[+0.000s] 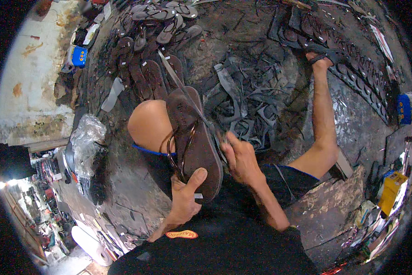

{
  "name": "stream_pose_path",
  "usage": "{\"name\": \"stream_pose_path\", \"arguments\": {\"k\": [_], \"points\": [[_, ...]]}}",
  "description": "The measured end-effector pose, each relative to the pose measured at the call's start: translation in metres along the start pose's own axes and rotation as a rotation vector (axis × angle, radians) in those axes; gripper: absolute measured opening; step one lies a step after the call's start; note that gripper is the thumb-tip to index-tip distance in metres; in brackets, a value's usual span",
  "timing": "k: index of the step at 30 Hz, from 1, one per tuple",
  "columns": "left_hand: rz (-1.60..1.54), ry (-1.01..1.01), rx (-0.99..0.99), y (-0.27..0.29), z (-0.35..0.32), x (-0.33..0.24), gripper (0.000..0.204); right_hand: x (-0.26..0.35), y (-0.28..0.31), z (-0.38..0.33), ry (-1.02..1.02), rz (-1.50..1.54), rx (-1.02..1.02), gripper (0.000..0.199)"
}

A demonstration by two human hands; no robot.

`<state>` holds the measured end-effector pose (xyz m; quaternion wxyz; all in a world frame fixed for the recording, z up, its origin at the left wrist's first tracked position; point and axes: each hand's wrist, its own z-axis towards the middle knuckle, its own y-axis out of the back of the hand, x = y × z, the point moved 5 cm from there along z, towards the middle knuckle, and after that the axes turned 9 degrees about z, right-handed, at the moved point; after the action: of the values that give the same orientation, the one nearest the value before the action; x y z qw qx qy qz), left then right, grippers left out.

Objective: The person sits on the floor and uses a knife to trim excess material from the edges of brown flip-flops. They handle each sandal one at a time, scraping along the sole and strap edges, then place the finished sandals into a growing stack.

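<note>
My left hand (186,195) grips a dark brown flip-flop (199,160) at its lower end, with the thumb pressed on the footbed. The flip-flop leans upright against my bent knee, its thin brown straps toward the left. In my right hand (243,158) is a long, narrow knife (173,72), its blade slanting up and left across the flip-flop's upper right edge. My fingers are closed round its handle, which is partly hidden and slightly blurred.
Black rubber offcuts (249,105) lie heaped beyond my right hand. Brown flip-flops (151,75) and grey ones (169,30) are spread at the far left. Rows of dark sandals (325,41) stand far right, near my foot. Clear plastic (87,135) lies on the left.
</note>
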<state>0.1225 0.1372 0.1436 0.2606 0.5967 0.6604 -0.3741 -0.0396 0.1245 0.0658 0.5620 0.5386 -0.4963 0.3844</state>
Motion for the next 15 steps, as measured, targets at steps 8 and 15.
{"name": "stream_pose_path", "arguments": {"k": [8, 15], "points": [[0.127, 0.105, -0.071, 0.006, -0.009, -0.001, 0.054, -0.003, 0.009, 0.124, 0.062, 0.556, -0.193, 0.040], [0.469, -0.456, 0.326, -0.024, 0.016, -0.045, 0.072, 0.067, 0.051, 0.031, 0.007, 0.482, -0.294, 0.031]]}}
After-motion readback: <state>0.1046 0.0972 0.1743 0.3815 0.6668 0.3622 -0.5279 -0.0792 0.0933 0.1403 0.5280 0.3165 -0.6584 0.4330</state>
